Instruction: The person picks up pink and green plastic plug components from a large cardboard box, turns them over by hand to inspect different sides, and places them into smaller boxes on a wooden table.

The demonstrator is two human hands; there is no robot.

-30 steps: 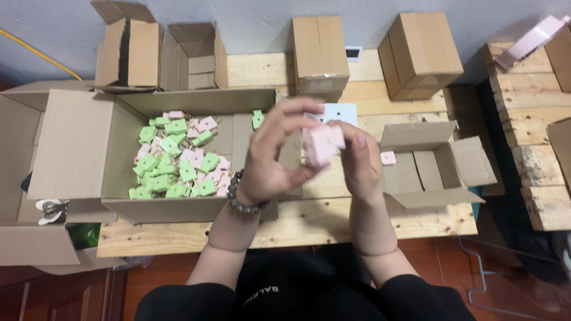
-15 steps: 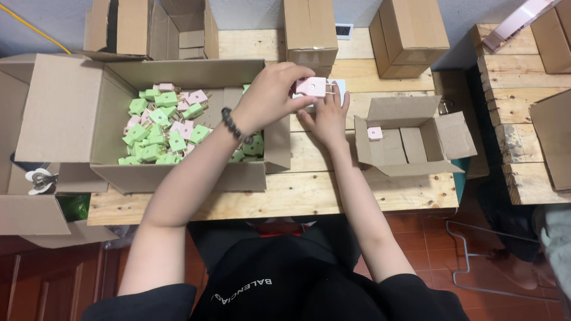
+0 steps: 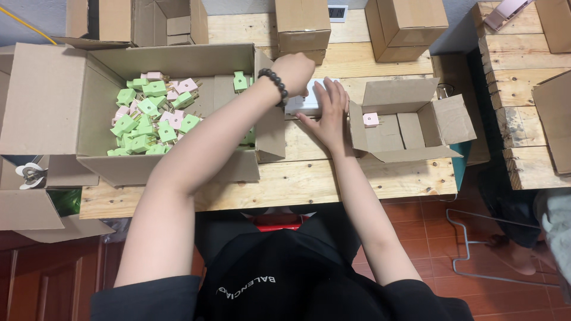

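My left hand point(image 3: 294, 71) is curled into a fist, pressing down on the far end of a white flat block point(image 3: 304, 106) on the wooden table point(image 3: 309, 178). The small pink piece it carried is hidden under its fingers. A dark bead bracelet point(image 3: 273, 86) circles that wrist. My right hand point(image 3: 327, 110) lies flat with fingers spread, touching the block's right end. To the left, a large open carton point(image 3: 53, 95) holds several green and pink plug pieces point(image 3: 151, 116). On the right, a small open carton point(image 3: 437, 119) holds one pink piece point(image 3: 370, 119).
Closed and open cartons point(image 3: 303, 24) point(image 3: 407, 27) point(image 3: 137, 21) line the table's far edge. A wooden pallet stack point(image 3: 523, 89) stands at the right, with another person's foot point(image 3: 511, 246) on the red tiled floor. Flattened cardboard point(image 3: 35, 208) lies at the near left.
Both hands moved away from me and down onto the table with the pink piece. They now rest on the white block, and the pink piece is no longer visible.
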